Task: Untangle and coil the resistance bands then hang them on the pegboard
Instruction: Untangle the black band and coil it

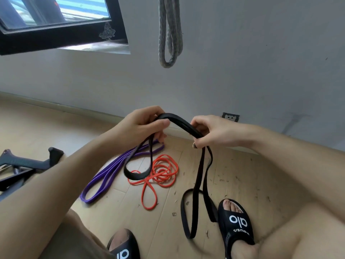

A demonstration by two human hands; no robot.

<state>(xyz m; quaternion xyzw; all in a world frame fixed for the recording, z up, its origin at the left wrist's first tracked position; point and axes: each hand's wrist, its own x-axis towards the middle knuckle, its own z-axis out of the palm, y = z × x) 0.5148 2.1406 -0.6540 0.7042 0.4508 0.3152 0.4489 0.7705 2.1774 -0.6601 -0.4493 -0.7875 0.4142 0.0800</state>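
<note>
Trouble lay below: our left hand (143,126) and right hand (209,132) curled their fingers round the flat black rubber resistance band (179,124), whose hanging loops could snag the thin orange band (160,172) or our slide sandal (236,221).

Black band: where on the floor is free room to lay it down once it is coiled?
Bare wood lies between the orange band and the right slide sandal, though the black band now trails there. More lies left of the purple band, toward the wall. It is crowded where the orange and purple bands lie.
</note>
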